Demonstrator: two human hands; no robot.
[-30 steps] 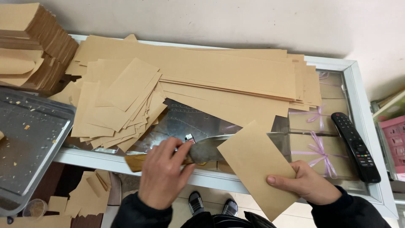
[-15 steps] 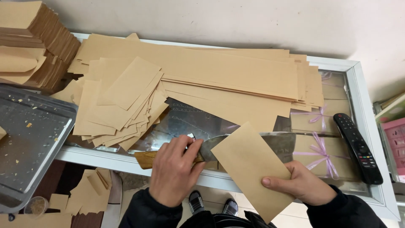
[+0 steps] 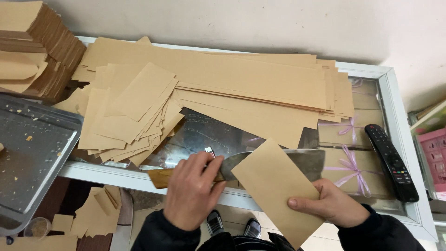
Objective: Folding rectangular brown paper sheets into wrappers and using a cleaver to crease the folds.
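Two bare hands work at the near edge of a glass tabletop (image 3: 395,139), seen from above. The left hand (image 3: 193,190) is closed around the wooden handle of a broad cleaver (image 3: 274,162), knuckles up, thumb along the far side of the handle. The steel blade points toward the right end of the tabletop and lies low over the glass. The right hand (image 3: 332,204) pinches a cut rectangle of tan kraft paper (image 3: 276,188), thumb on top and fingers underneath; the sheet lies tilted across the blade and hangs past the near edge. Both wrists wear dark sleeves.

Judging by the piles, the cutting looks well under way but far from finished. A loose heap of short cut pieces (image 3: 127,111) sits toward the left end. A thick stack of long uncut strips (image 3: 241,81) runs along the far edge, so much paper seems left to cut.

At the far left corner stands a tall stack of tan paper (image 3: 32,46). A metal tray (image 3: 32,153) dotted with crumbs overlaps the left end. A black remote control (image 3: 391,161) lies near the right end. Under the glass, boxes tied with lilac ribbon (image 3: 353,160) show. Paper offcuts (image 3: 95,211) lie on the floor below the near edge.
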